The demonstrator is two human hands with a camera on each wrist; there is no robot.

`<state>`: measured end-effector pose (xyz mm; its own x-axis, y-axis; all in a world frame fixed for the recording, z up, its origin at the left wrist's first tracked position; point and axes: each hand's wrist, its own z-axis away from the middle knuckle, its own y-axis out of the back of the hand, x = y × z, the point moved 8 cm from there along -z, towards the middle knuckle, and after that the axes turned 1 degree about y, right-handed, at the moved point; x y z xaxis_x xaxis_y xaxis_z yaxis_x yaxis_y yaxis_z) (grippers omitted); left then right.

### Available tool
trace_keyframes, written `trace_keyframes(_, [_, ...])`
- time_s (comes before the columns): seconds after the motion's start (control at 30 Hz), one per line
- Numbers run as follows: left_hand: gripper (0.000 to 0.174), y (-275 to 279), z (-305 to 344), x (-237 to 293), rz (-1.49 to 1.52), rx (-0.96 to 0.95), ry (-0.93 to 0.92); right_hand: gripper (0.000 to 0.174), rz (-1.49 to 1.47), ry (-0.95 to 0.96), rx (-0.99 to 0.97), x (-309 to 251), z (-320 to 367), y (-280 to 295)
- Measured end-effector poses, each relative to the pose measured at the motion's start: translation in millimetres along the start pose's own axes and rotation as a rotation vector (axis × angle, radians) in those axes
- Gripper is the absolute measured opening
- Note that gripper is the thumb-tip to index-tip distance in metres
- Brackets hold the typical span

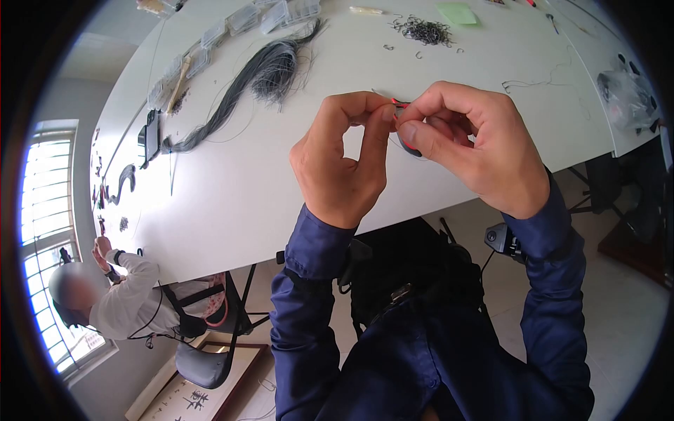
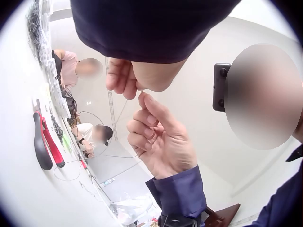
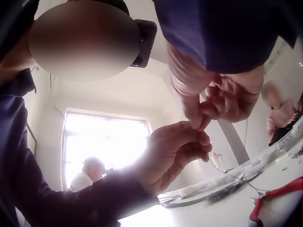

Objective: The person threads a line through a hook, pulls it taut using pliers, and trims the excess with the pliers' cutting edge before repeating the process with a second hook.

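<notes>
In the head view my left hand (image 1: 344, 151) and right hand (image 1: 477, 140) meet fingertip to fingertip above the table's near side. Both pinch a thin line between thumb and forefinger. Its loop (image 2: 103, 124) hangs beside the hands in the left wrist view. The pinched spot is mostly hidden by the fingers; I cannot tell what else is in it. Beneath the hands lie red-and-black-handled pliers (image 2: 41, 142), partly covered by the right hand in the head view. The right wrist view shows the left hand (image 3: 173, 153) below the right hand (image 3: 225, 97).
A grey bundle of line (image 1: 242, 84) lies on the white table (image 1: 232, 203). Beyond the hands is a pile of small dark hooks (image 1: 425, 31), near a green paper (image 1: 458, 12). Clear plastic boxes (image 1: 242, 19) line the back. Another person (image 1: 126, 295) sits at the left.
</notes>
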<state>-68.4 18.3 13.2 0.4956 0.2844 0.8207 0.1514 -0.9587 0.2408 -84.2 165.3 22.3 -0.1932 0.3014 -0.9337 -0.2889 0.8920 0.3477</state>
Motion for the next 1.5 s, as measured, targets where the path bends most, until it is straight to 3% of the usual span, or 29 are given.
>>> trace_keyframes(0.37, [0.009, 4, -1, -3, 0.024, 0.144, 0.015, 0.008, 0.09, 0.107, 0.07, -17, 10, -3])
trace_keyframes(0.53, [0.01, -3, -1, -20, 0.289, 0.143, 0.238, 0.007, -0.098, 0.073, 0.071, -16, 19, -18])
trace_keyframes(0.67, [0.017, -6, -6, -33, 0.491, 0.125, 0.411, 0.008, -0.064, 0.046, 0.071, -12, 27, -24])
trace_keyframes(1.0, [0.014, -17, -11, -57, 0.865, 0.095, 0.689, 0.014, -0.248, -0.184, 0.003, 25, 39, -46])
trace_keyframes(1.07, [0.014, -17, -14, -58, 0.926, 0.12, 0.716, 0.017, -0.42, -0.272, -0.023, 32, 43, -54])
trace_keyframes(1.17, [0.007, -15, -18, -62, 1.088, 0.073, 0.695, 0.021, -0.631, -0.349, -0.044, 40, 53, -67])
trace_keyframes(1.3, [0.008, -3, -28, -64, 0.983, 0.172, 0.637, 0.022, -0.906, -0.493, -0.086, 59, 70, -85])
trace_keyframes(1.4, [0.008, 12, -34, -77, 0.868, 0.2, 0.527, 0.024, -0.813, -0.453, 0.031, 68, 74, -80])
trace_keyframes(1.5, [0.01, 23, -36, -87, 0.691, 0.201, 0.449, 0.025, -0.171, -0.105, 0.127, 45, 62, -41])
